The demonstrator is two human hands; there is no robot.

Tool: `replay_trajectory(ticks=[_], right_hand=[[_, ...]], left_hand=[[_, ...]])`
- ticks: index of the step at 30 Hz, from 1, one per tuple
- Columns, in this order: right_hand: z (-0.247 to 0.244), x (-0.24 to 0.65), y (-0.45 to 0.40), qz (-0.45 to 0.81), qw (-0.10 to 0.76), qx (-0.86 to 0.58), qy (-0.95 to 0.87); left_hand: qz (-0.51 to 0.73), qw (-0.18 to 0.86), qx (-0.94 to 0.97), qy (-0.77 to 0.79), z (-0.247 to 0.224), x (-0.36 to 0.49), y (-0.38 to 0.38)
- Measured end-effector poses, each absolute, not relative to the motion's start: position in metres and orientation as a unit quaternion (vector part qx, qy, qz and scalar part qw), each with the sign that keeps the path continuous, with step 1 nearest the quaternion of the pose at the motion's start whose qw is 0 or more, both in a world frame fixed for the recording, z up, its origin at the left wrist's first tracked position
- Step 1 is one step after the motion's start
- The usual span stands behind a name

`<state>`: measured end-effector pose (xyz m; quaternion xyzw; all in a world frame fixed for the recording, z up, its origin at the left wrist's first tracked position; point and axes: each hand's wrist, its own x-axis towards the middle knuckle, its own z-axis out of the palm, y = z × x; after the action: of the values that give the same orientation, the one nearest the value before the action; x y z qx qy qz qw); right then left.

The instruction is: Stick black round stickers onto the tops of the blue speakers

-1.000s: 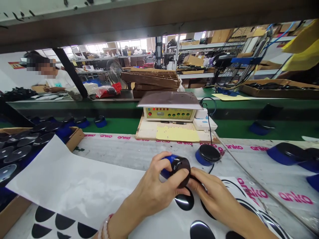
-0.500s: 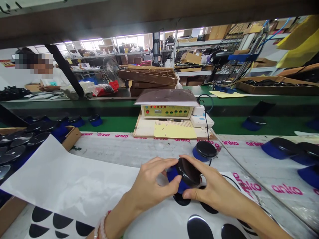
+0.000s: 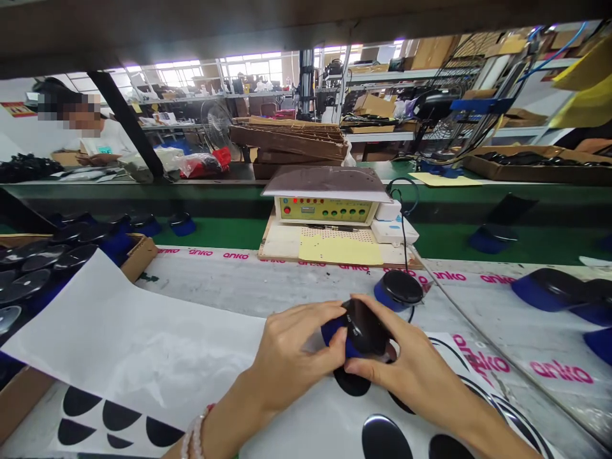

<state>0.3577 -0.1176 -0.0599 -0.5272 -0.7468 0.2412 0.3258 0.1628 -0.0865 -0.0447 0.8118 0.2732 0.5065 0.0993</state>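
A round blue plastic cap with a glossy black top [image 3: 364, 328] is held tilted between my two hands, above a white sticker sheet [image 3: 306, 421]. Fingers and thumb of my left hand [image 3: 299, 347] grip its left side. My right hand [image 3: 406, 363] wraps its right side, thumb low at the near edge. Small white lettering shows on the black top. Black oval stickers [image 3: 386, 438] lie on the sheet below. Just beyond my right hand, another blue and black cap [image 3: 398, 289] rests on the table.
A cardboard box [image 3: 143, 258] full of similar caps stands at the left. A control box [image 3: 327, 207] with buttons sits on a board ahead. More caps [image 3: 549, 288] lie at the right. Across the green belt [image 3: 224, 233], a person [image 3: 105, 143] sits at the far left.
The cap has turned slightly in my hands, its black top tilting differently. Both hands keep their grip. The view has shifted a little.
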Motion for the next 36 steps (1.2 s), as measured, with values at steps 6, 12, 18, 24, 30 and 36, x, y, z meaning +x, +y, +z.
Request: replay_trajectory(ticks=[6, 12, 18, 24, 30, 36], right_hand=[[-0.069, 0.35, -0.123, 0.177, 0.432, -0.54, -0.7], [-0.073, 0.349, -0.128, 0.151, 0.454, -0.494, -0.726], [-0.074, 0.348, -0.128, 0.146, 0.461, -0.484, -0.73], [-0.073, 0.347, -0.126, 0.134, 0.455, -0.485, -0.735], [-0.074, 0.348, -0.127, 0.164, 0.463, -0.469, -0.734], [-0.074, 0.351, -0.128, 0.216, 0.485, -0.435, -0.728]], left_hand=[[0.514, 0.166, 0.811, 0.225, -0.052, 0.171, -0.094], [0.521, 0.125, 0.822, 0.192, -0.057, 0.171, -0.099], [0.509, 0.099, 0.833, 0.193, -0.054, 0.17, -0.101], [0.497, 0.078, 0.839, 0.208, -0.051, 0.171, -0.103], [0.493, 0.046, 0.846, 0.197, -0.052, 0.169, -0.103], [0.541, 0.045, 0.824, 0.164, -0.051, 0.169, -0.097]])
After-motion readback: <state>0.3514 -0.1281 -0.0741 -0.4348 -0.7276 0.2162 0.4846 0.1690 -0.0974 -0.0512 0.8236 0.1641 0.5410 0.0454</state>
